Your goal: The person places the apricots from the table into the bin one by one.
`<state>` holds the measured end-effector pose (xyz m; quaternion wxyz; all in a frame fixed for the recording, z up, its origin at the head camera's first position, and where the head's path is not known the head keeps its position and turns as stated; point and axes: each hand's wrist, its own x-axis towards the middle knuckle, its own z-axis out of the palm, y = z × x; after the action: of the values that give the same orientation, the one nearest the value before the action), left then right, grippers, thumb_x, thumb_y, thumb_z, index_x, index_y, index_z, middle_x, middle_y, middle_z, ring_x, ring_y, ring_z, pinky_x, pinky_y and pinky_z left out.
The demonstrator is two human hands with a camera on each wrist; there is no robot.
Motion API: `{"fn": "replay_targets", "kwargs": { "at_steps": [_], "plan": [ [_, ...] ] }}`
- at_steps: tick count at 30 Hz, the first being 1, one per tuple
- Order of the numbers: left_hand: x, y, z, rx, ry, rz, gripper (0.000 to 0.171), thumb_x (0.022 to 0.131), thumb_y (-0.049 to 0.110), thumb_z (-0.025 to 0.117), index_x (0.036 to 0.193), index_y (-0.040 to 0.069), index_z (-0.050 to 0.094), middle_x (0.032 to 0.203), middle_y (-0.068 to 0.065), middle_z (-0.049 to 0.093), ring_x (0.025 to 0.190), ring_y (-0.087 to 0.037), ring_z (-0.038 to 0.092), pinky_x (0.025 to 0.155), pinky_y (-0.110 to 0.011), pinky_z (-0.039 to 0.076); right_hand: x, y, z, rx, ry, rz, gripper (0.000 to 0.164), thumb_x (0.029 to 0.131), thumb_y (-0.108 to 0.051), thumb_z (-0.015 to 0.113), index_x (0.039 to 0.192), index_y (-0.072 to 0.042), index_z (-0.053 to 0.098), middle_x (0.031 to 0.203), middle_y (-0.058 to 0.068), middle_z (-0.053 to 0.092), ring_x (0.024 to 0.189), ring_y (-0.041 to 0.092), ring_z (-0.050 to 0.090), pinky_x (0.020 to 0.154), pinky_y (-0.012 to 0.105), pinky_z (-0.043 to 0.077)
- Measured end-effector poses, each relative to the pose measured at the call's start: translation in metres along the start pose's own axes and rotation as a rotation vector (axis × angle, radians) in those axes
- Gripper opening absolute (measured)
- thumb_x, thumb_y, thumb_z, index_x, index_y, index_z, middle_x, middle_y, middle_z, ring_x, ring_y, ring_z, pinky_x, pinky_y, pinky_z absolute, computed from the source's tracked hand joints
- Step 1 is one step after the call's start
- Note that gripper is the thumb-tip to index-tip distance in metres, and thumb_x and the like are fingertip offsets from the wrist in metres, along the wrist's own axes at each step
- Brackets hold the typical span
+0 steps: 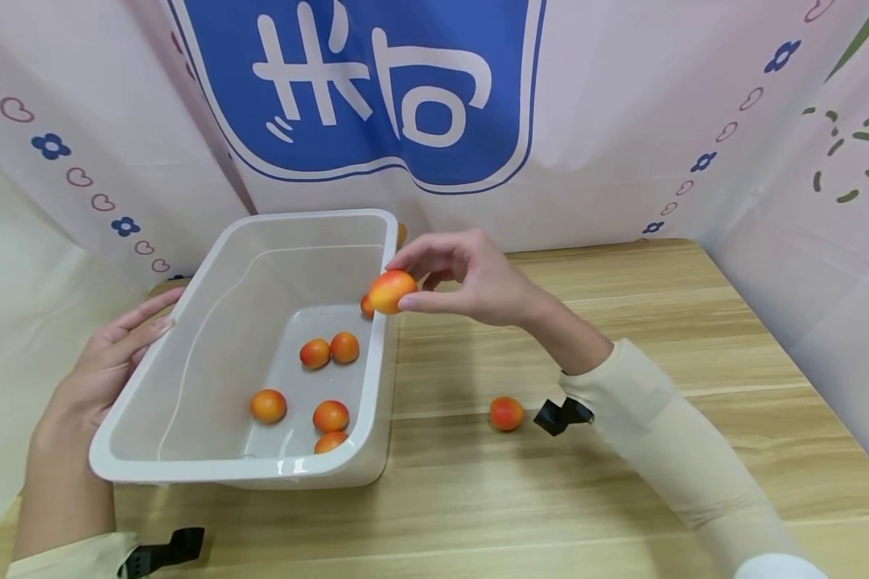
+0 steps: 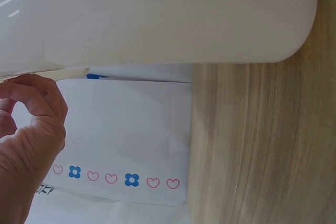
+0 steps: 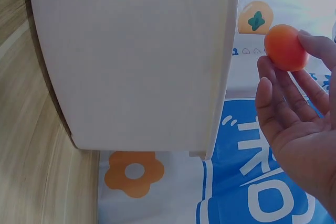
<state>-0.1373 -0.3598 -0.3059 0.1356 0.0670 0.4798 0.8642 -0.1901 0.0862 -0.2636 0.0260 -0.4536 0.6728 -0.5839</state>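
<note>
My right hand [image 1: 471, 277] pinches an orange-red apricot [image 1: 393, 291] between thumb and fingers. In the head view this fruit overlaps the right rim of a white plastic tub [image 1: 387, 386]; the right wrist view shows the apricot [image 3: 286, 48] beside the tub's upper edge. On the left, my left hand [image 1: 112, 362] grips the tub's long rim, with its fingertips at the edge. Several apricots [image 1: 268, 406] lie scattered on the tub floor, one partly hidden behind the held fruit. Another apricot [image 1: 506, 413] lies on the table below my right forearm.
The tub stands on a wood-grain table [image 1: 623, 482]. Behind it hangs a white cloth with a blue printed sign [image 1: 376, 88], and cloth walls close off both sides. Black straps [image 1: 563, 416] hang from both sleeves.
</note>
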Motion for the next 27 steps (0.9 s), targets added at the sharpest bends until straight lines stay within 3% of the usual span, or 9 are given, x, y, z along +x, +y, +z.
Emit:
{"fn": "replay_targets", "kwargs": {
  "at_steps": [27],
  "plan": [
    [0.0, 0.0, 0.0, -0.01, -0.002, -0.01, 0.044, 0.111, -0.001, 0.035, 0.139, 0.011, 0.067, 0.115, -0.013, 0.076, 0.092, -0.025, 0.078, 0.07, -0.036, 0.067, 0.025, -0.004, 0.025, 0.032, -0.07, 0.031, 0.032, 0.088, 0.002, 0.08, 0.117, 0.006, 0.07, 0.105, 0.009, 0.076, 0.089, 0.022, 0.071, 0.073, 0.039, 0.064]
  ]
}}
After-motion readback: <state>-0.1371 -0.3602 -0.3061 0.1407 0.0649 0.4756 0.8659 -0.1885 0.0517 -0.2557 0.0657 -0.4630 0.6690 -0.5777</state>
